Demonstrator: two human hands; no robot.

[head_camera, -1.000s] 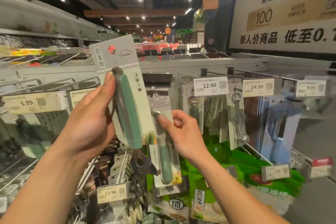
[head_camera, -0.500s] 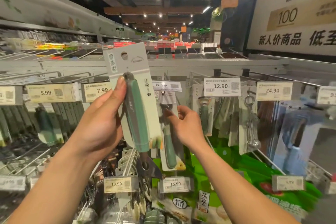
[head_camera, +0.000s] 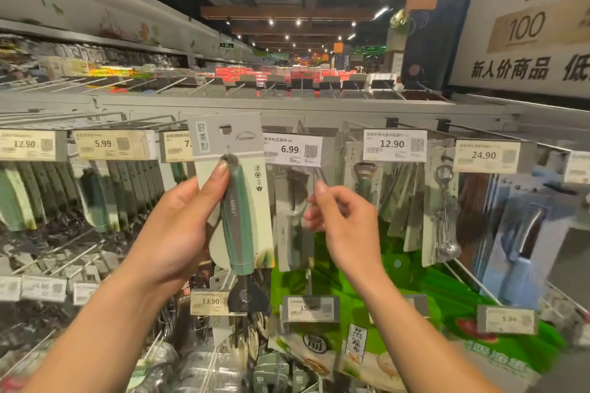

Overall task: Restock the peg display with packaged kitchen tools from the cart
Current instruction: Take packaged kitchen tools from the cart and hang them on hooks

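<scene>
My left hand (head_camera: 178, 226) grips a carded kitchen tool (head_camera: 239, 217) with a green and grey handle and a black head, holding it upright in front of the peg display. Its thumb presses the handle's top. The card's hang hole (head_camera: 225, 129) sits level with the top row of price tags. My right hand (head_camera: 348, 226) hovers at the right edge of a similar package (head_camera: 292, 201) that hangs under the 6.99 tag (head_camera: 292, 148). Its index finger points up and the other fingers are loosely curled. Whether it touches that package is blurred.
Bottle opener packs (head_camera: 364, 175) hang under the 12.90 tag and a metal corkscrew (head_camera: 445, 210) under 24.90. Dark green packs (head_camera: 127, 195) fill the pegs at the left. Green bags (head_camera: 415, 297) and lower price tags (head_camera: 210, 301) sit below my hands. A grey shelf ledge (head_camera: 319, 105) runs above.
My right hand has let go of the green-handled package, which now hangs under the 6.99 tag, and drew slightly right. My left hand lifted its carded tool toward the top row.
</scene>
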